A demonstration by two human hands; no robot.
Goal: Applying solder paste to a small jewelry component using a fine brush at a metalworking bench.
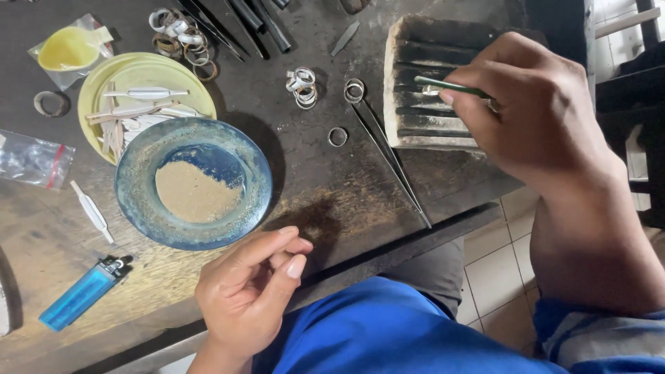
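Two small clear bags lie far from my left hand (253,291), up and off to its left side. One clear bag (66,48) sits by the top edge and has a yellow shape inside. The other clear bag (31,161) is flat, with a red stripe on it. I see a blue lighter (80,294) just left of my left hand, lying on the worn wooden table (332,187).

Right above my left hand is a round blue bowl (192,181). It looks rough and speckled, and it holds a flat patch of tan powder (194,194). Behind the bowl is a pale yellow plate (142,76) with thin white strips on it. One more white strip (91,211) lies on the table to the left of the bowl.

My right hand (533,114) pinches a thin green stick (450,86) between thumb and fingers. The tip of the stick is over a dark, burnt block (426,83) with deep grooves, which sits under and to the left of this hand. Long metal tweezers (391,156) lie left of the block, pointing down to the table edge. Small shiny metal rings (303,84) lie further left.

My left hand is loosely curled, with the fingertips close to the thumb. I cannot tell if it holds anything tiny.
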